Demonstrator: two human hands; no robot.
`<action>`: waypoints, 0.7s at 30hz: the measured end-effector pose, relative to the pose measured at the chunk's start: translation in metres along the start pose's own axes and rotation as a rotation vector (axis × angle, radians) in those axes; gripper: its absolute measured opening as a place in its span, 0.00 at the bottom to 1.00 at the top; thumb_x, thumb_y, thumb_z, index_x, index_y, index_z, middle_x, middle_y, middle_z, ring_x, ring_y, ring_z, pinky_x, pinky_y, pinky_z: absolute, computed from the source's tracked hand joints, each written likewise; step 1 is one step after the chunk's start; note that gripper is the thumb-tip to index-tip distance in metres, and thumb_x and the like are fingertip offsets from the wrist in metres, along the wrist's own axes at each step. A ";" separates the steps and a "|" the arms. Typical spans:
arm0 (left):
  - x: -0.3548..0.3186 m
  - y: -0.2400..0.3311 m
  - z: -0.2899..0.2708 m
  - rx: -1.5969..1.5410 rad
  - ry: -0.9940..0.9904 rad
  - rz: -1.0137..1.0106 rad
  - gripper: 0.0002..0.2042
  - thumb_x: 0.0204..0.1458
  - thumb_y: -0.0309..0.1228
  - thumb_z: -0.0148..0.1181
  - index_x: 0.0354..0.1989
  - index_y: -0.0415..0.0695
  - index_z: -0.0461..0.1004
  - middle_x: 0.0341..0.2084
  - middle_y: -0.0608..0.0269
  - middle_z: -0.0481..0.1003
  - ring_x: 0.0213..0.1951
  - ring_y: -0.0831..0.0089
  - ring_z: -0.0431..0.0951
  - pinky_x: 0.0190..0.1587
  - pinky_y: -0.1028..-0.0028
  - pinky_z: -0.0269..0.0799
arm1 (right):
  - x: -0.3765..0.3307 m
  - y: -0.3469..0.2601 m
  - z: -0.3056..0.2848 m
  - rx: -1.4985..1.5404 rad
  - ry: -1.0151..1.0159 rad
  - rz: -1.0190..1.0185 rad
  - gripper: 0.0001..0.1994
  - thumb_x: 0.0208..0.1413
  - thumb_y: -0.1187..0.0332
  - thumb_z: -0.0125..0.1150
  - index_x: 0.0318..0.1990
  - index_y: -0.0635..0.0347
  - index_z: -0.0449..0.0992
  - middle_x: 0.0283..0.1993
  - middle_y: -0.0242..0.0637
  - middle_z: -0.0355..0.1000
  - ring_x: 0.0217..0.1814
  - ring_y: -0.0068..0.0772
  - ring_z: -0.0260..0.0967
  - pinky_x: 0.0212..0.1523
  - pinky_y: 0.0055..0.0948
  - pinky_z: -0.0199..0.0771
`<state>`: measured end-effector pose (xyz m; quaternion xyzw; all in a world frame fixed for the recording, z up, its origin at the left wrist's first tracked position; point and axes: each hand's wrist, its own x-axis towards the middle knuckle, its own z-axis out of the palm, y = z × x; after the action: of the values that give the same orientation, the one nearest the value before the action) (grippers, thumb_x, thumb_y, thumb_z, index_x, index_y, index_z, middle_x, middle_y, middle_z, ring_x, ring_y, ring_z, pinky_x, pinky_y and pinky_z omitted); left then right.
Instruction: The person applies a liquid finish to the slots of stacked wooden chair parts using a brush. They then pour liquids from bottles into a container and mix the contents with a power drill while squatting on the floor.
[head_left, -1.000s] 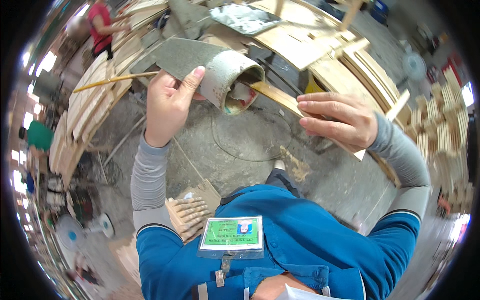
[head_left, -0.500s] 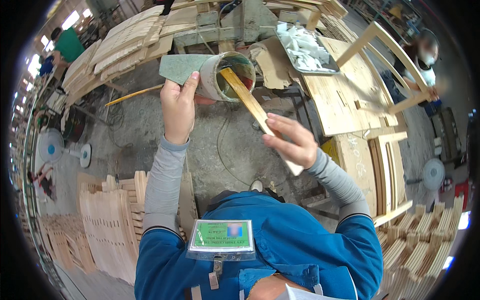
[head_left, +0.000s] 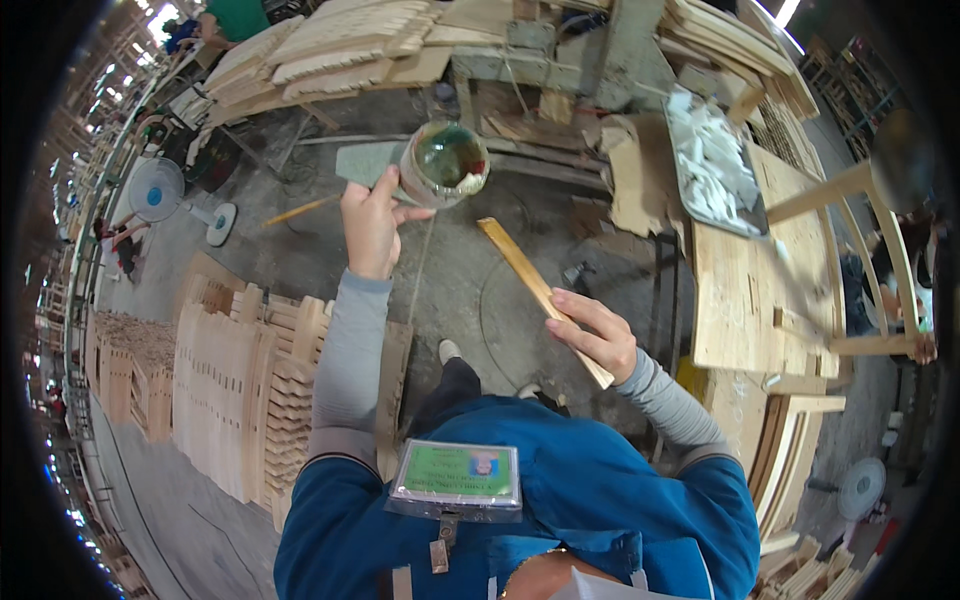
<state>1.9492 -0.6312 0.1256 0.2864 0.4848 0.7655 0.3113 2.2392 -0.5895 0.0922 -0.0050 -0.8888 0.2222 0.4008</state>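
My left hand is closed on a round pot with a flat grey-green piece sticking out to its left. The pot's mouth is tilted toward me, and its inside shows dark green, red and whitish smears. A thin yellow-orange stick shows left of this hand; whether the hand holds it I cannot tell. My right hand pinches a flat wooden stick, pale at the lower end and stained amber along its upper part. The stick is apart from the pot, below and right of it.
Stacked wooden slats lie at the far left. On the right, a metal tray of white pieces stands by a wooden bench top, beside a chair frame. Shaped wooden parts are piled at left, near a fan.
The amber stick has come out of the pot and moved down, away from it. My view has turned and a foot now shows further forward. Both hands keep their hold.
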 end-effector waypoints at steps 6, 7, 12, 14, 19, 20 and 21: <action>0.054 0.023 -0.084 -0.062 0.057 -0.073 0.12 0.55 0.28 0.43 0.45 0.36 0.61 0.42 0.54 0.68 0.38 0.65 0.75 0.28 0.71 0.78 | 0.072 0.048 0.052 0.228 0.494 0.343 0.13 0.43 0.83 0.56 0.40 0.68 0.70 0.39 0.50 0.70 0.37 0.41 0.70 0.37 0.31 0.71; 0.064 0.027 -0.102 -0.069 0.064 -0.083 0.14 0.56 0.30 0.42 0.48 0.37 0.60 0.43 0.55 0.68 0.40 0.65 0.73 0.30 0.69 0.77 | 0.086 0.058 0.065 0.278 0.525 0.385 0.11 0.49 0.81 0.51 0.41 0.71 0.69 0.40 0.50 0.70 0.34 0.39 0.69 0.36 0.30 0.71; 0.119 0.046 -0.182 -0.200 0.099 -0.141 0.14 0.56 0.31 0.41 0.47 0.35 0.62 0.42 0.54 0.69 0.40 0.66 0.74 0.31 0.70 0.78 | 0.163 0.098 0.144 0.836 0.788 0.655 0.16 0.57 0.67 0.41 0.45 0.74 0.65 0.43 0.51 0.67 0.38 0.39 0.68 0.39 0.34 0.70; 0.143 0.055 -0.207 -0.237 0.096 -0.142 0.14 0.56 0.31 0.41 0.46 0.34 0.63 0.41 0.53 0.69 0.39 0.66 0.74 0.30 0.70 0.78 | 0.201 0.115 0.172 0.989 0.825 0.644 0.18 0.58 0.65 0.39 0.46 0.74 0.65 0.43 0.51 0.67 0.39 0.39 0.68 0.40 0.35 0.69; 0.203 0.070 -0.248 -0.271 -0.049 -0.208 0.14 0.56 0.31 0.41 0.45 0.34 0.63 0.41 0.53 0.70 0.37 0.68 0.75 0.30 0.72 0.78 | 0.286 0.167 0.252 0.915 0.754 0.764 0.15 0.56 0.63 0.45 0.39 0.68 0.70 0.38 0.38 0.67 0.28 0.24 0.63 0.24 0.24 0.64; 0.215 0.072 -0.252 -0.282 -0.074 -0.231 0.14 0.56 0.32 0.41 0.45 0.34 0.63 0.41 0.53 0.70 0.36 0.68 0.75 0.29 0.72 0.78 | 0.305 0.175 0.268 0.869 0.678 0.783 0.14 0.56 0.64 0.47 0.39 0.68 0.70 0.37 0.37 0.67 0.28 0.23 0.63 0.23 0.23 0.64; 0.226 0.079 -0.249 -0.314 -0.048 -0.248 0.14 0.56 0.32 0.42 0.46 0.34 0.62 0.41 0.54 0.70 0.38 0.69 0.75 0.34 0.73 0.76 | 0.324 0.183 0.282 0.827 0.598 0.797 0.13 0.55 0.66 0.48 0.39 0.67 0.71 0.37 0.37 0.67 0.27 0.21 0.63 0.23 0.22 0.63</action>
<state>1.6040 -0.6273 0.1378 0.1908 0.3835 0.7804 0.4554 1.7869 -0.4743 0.0855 -0.2415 -0.5099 0.6670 0.4866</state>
